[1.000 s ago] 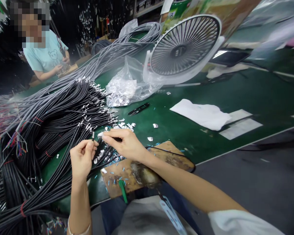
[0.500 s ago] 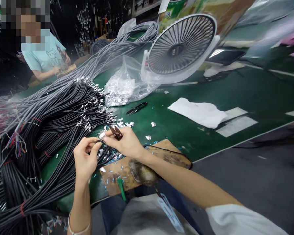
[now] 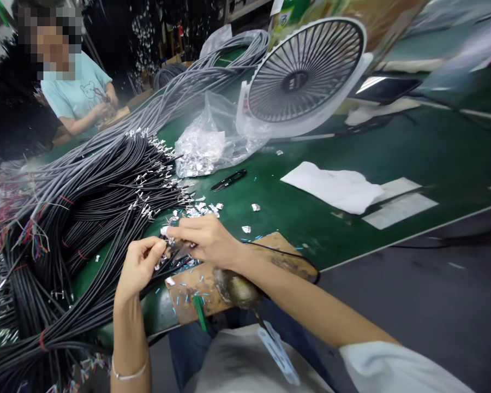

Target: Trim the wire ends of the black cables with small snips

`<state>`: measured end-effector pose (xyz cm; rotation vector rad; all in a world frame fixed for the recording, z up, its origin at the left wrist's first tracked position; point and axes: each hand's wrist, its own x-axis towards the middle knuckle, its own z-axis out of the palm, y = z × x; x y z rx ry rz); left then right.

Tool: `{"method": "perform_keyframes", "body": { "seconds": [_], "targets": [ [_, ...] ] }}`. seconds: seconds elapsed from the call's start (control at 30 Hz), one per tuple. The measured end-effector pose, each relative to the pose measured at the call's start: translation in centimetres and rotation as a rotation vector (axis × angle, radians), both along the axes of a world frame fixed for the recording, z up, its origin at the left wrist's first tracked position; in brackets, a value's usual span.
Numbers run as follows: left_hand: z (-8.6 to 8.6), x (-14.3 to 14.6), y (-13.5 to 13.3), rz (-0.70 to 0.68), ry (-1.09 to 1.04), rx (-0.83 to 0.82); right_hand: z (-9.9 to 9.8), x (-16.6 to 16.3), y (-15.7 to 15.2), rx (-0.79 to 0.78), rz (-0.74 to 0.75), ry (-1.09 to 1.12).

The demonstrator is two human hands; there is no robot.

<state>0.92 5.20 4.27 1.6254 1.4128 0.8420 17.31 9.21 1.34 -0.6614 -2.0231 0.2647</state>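
Observation:
My left hand [image 3: 141,265] pinches the end of a black cable, mostly hidden by the fingers. My right hand [image 3: 210,240] is closed around thread snips [image 3: 182,251], whose dark blades show blurred beneath the fingers, pointing towards the left hand. A small white piece sits at the right index fingertip; whether it is foil or a finger cover is unclear. The fingertips of both hands almost meet. Beside them lies a thick bundle of black cables [image 3: 106,191] with silvery, stripped-looking ends. Foil scraps [image 3: 202,208] are scattered just beyond the right hand.
A stained wooden board [image 3: 286,254] with blue bits lies at the table's near edge. Further off are a second pair of snips [image 3: 229,180], a clear bag of foil scraps [image 3: 200,153], a fan [image 3: 303,82] and white paper [image 3: 331,185]. Another person [image 3: 79,90] works at far left.
The snips have turned from pointing up and away above my right hand to lying lower, towards the left hand. My right index finger has stretched out leftward. The left hand has lowered slightly.

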Motion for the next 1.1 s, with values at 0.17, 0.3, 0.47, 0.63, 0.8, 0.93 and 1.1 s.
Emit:
{"method": "perform_keyframes", "body": {
  "seconds": [0.17, 0.3, 0.47, 0.63, 0.8, 0.93, 1.1],
  "targets": [
    [-0.8, 0.3, 0.9, 0.21, 0.226, 0.136, -0.2, 0.6, 0.4, 0.37, -0.073, -0.364],
    [-0.9, 0.0, 1.0, 0.242, 0.053, 0.162, -0.5, 0.1, 0.2, 0.137, -0.242, -0.23],
    [-0.5, -0.2, 0.7, 0.21, -0.196, 0.125, -0.2, -0.5, 0.3, -0.132, -0.285, 0.143],
    [-0.6, 0.2, 0.7, 0.298, -0.241, 0.168, 0.7, -1.0, -0.1, -0.39, -0.025, 0.387],
    [-0.5, 0.2, 0.3, 0.28, -0.178, 0.168, 0.7, -0.9, -0.2, -0.342, 0.028, 0.392],
    [-0.3, 0.0, -0.1, 0.207, -0.133, 0.134, 0.4, -0.7, -0.1, -0.26, 0.062, 0.354],
    [-0.2, -0.1, -0.5, 0.17, -0.137, 0.069, 0.4, -0.7, -0.3, -0.22, 0.101, 0.303]
  ]
}}
